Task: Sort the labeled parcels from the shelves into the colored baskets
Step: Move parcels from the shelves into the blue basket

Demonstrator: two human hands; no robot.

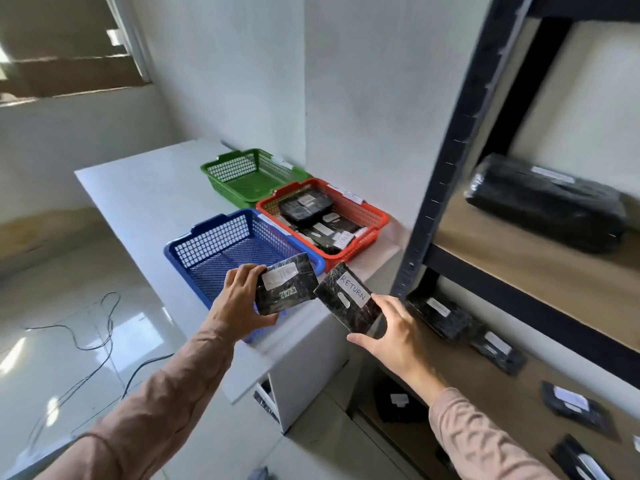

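Pinching one flat black parcel each, the left hand [239, 301] is gripping a parcel with a smudged label [285, 289] over the blue basket [214, 244]'s near corner, while the right hand [393, 337] is holding the RETURN parcel [349, 301] by its lower edge, above the tabletop [138, 195]. Both are looking light, thin and fairly stiff (glossy wrap, probably slippery), so pinching firmly across an edge seems best.

so the smudged-label parcel [285, 289], flat and black, is held tilted over the blue basket's [211, 233] near right rim, with the RETURN parcel [348, 299] angled just right of it, the red basket [367, 216] behind it holding a pile of parcels [304, 207], and the green basket [239, 164] beyond that.
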